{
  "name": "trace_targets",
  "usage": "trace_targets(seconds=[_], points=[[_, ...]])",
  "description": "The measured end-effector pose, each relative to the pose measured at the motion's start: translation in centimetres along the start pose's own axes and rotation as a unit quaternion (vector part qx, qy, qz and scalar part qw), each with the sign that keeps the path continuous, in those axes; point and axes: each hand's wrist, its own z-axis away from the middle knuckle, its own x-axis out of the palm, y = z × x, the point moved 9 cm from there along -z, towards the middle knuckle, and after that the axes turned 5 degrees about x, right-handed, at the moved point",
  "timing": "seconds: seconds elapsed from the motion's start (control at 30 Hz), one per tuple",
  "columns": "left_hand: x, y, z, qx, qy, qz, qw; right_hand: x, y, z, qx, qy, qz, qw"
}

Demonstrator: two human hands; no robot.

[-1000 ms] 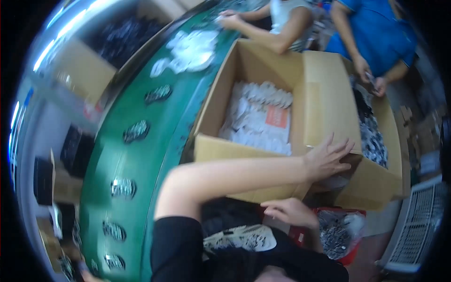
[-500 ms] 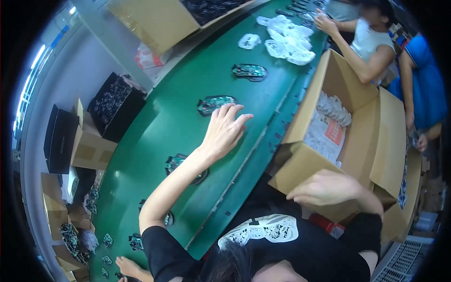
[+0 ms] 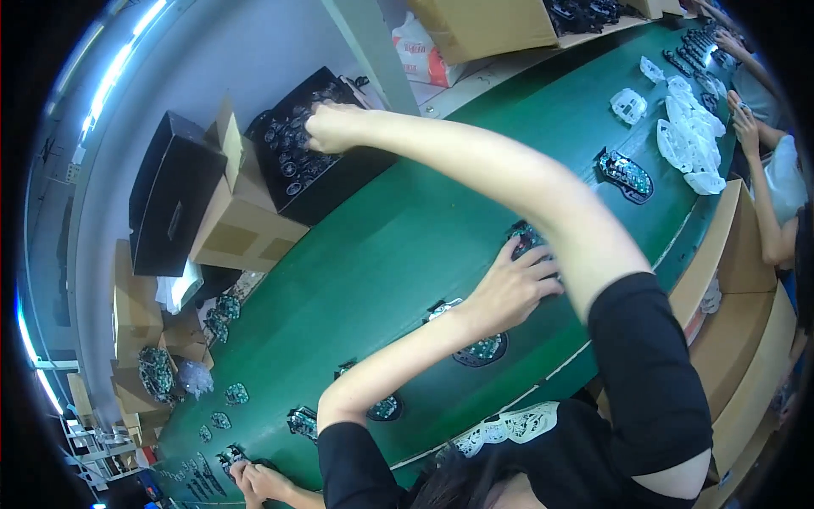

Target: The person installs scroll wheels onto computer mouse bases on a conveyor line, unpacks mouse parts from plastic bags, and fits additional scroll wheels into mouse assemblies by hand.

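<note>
My right arm stretches across in front of me to the left. My right hand (image 3: 335, 127), fingers curled in, is at a black box (image 3: 326, 180) filled with small shiny black parts (image 3: 288, 144); whatever its fingertips hold is hidden. Over the green work surface, my left hand (image 3: 509, 297) has its fingers bent but apart at the near edge of a green circuit board in a black shell (image 3: 524, 236). My right forearm partly covers this assembly. A similar circuit-board assembly (image 3: 482, 349) lies just below my left wrist, and another (image 3: 627, 176) lies farther right.
White shell parts (image 3: 687, 127) are heaped at the far right. Cardboard boxes stand beside me (image 3: 746, 348) and along the left edge (image 3: 246, 225). Another person's hands (image 3: 259, 481) hold an assembly at the lower left. More people work at the far right.
My right hand has swung from beside the right-hand carton across to the black box. My left hand has stayed by a circuit-board assembly, its fingers now at it. The view has turned left.
</note>
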Motion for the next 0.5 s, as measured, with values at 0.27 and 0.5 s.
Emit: trace_targets(seconds=[0.27,0.5], points=[[-7.4,-1.0,5.0,-0.071,0.102,0.141,0.982,5.6,5.8,-8.0,0.081,-0.145,0.081,0.983],[-9.8,-1.2,8.6,-0.154,0.122,0.134,0.971,3.6,2.1,-6.5,0.034,0.011,0.032,0.999]])
